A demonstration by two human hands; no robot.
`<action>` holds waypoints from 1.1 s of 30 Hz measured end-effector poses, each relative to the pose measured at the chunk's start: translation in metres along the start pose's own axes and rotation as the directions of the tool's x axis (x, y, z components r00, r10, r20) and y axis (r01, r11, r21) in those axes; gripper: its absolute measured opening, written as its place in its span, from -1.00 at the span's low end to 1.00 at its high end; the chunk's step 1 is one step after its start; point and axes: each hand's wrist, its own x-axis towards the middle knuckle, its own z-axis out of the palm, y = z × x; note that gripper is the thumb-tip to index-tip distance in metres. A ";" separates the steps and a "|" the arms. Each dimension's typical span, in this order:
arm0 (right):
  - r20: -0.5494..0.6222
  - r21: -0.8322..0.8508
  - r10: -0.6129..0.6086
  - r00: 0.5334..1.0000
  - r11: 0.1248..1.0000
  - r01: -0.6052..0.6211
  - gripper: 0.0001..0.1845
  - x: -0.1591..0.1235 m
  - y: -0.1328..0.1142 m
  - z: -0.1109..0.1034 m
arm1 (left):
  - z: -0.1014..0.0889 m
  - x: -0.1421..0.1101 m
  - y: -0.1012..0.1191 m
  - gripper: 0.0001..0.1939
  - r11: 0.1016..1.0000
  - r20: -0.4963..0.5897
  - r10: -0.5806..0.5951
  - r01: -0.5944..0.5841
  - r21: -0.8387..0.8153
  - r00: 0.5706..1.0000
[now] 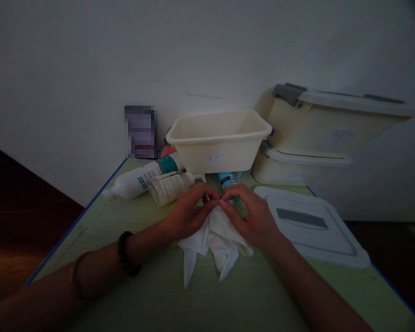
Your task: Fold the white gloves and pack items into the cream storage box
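A thin white cloth (224, 230) hangs in folds beneath my two hands, with pointed lower corners towards the table. My left hand (193, 207) pinches its top edge between thumb and fingers. Close against it, fingertips nearly touching, my right hand (251, 214) pinches the same edge from the other side. Just beyond my left hand lies a clear pump bottle (169, 186) on its side. Partly behind my fingers is a blue tube (226, 179). The cloth's upper part is hidden by my fingers.
An open cream bin (214, 150) stands at the back of the green table (152, 286). A white bottle (134, 182) lies at left, near a blurred upright device (142, 133). On the right are stacked lidded boxes (307, 129) and a loose lid (311, 230). A wall is behind.
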 end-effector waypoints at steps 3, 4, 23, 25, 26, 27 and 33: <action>0.042 0.051 0.035 0.999 0.998 -0.037 -0.96 0.000 0.001 0.000 | 0.001 -0.001 0.000 -0.97 1.000 -0.005 0.019 -0.019 -0.001 1.000; 0.052 0.068 0.049 0.997 0.996 -0.053 -0.97 0.001 0.002 0.000 | 0.001 -0.001 0.000 -0.96 1.000 -0.007 0.025 -0.025 -0.001 1.000; 0.129 0.102 0.039 0.991 0.993 -0.052 -0.97 0.001 0.003 -0.005 | 0.001 -0.001 -0.001 -0.97 0.999 -0.011 -0.016 0.015 -0.046 1.000; 0.131 0.103 0.045 0.990 0.993 -0.059 -0.97 0.001 0.002 -0.005 | 0.002 -0.001 -0.001 -0.97 0.998 -0.008 -0.042 0.041 -0.056 0.999; 0.131 0.102 0.051 0.990 0.993 -0.065 -0.98 0.001 0.002 -0.005 | 0.002 -0.001 -0.001 -0.97 0.997 -0.009 -0.055 0.055 -0.060 0.998; 0.131 0.101 0.057 0.990 0.992 -0.070 -0.98 0.001 0.002 -0.005 | 0.002 -0.001 -0.001 -0.96 0.996 -0.010 -0.065 0.065 -0.062 0.998; 0.128 0.089 0.063 0.990 0.993 -0.074 -0.98 0.001 0.003 -0.004 | 0.001 0.000 0.002 -0.95 0.994 -0.013 -0.085 0.083 -0.077 0.996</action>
